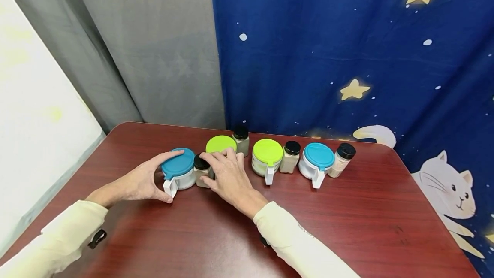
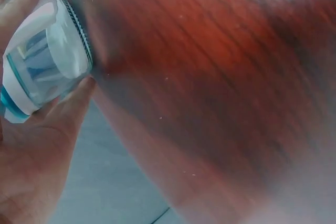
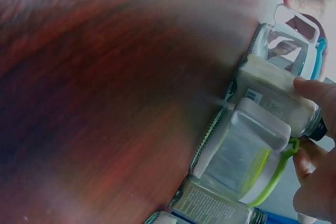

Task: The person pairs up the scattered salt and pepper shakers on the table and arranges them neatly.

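At the left end of a row of jars, my left hand holds a clear jar with a blue lid and white handle, its fingers on the lid and thumb by the handle. In the left wrist view the hand curves around that jar. My right hand grips a square spice bottle with a black cap, standing against the blue-lidded jar. The right wrist view shows the thumb on this bottle. Behind the right hand is a jar with a green lid, partly hidden.
Further right stand a black-capped bottle, another green-lidded jar, a second bottle, a blue-lidded jar and a tilted-looking bottle. All are on a reddish-brown table, with curtains behind.
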### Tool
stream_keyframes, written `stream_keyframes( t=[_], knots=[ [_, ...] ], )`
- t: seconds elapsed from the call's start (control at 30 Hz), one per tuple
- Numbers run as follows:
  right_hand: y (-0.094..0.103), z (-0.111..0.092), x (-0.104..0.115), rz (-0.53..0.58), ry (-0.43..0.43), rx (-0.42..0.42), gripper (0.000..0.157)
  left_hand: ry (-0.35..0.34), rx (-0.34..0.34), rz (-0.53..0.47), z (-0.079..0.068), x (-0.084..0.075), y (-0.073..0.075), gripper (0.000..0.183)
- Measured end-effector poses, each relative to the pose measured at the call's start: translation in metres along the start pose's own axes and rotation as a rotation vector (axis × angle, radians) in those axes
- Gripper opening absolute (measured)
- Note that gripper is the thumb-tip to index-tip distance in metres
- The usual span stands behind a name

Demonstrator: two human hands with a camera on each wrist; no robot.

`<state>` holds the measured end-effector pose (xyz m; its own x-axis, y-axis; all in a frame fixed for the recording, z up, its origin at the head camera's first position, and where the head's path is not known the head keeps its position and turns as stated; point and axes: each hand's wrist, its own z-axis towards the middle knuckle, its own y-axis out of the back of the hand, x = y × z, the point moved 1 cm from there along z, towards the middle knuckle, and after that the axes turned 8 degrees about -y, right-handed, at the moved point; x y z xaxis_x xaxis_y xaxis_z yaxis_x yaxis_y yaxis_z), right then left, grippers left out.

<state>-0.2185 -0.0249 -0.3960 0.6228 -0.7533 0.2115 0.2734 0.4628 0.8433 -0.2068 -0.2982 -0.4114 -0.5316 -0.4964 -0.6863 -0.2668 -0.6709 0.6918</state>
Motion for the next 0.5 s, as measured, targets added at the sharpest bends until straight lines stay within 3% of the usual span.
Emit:
stream_keyframes(
  t=[0.3, 0.5],
  knots=[
    [0.0, 0.001, -0.006, 0.163, 0.039, -0.027, 0.051, -0.013, -0.067, -0.012, -0.009, -0.002, -0.003, 0.12],
    [0.009, -0.003, -0.005, 0.344, 0.052, -0.021, 0.05, -0.031, -0.105, 0.004, -0.015, -0.019, -0.003, 0.117]
  ],
)
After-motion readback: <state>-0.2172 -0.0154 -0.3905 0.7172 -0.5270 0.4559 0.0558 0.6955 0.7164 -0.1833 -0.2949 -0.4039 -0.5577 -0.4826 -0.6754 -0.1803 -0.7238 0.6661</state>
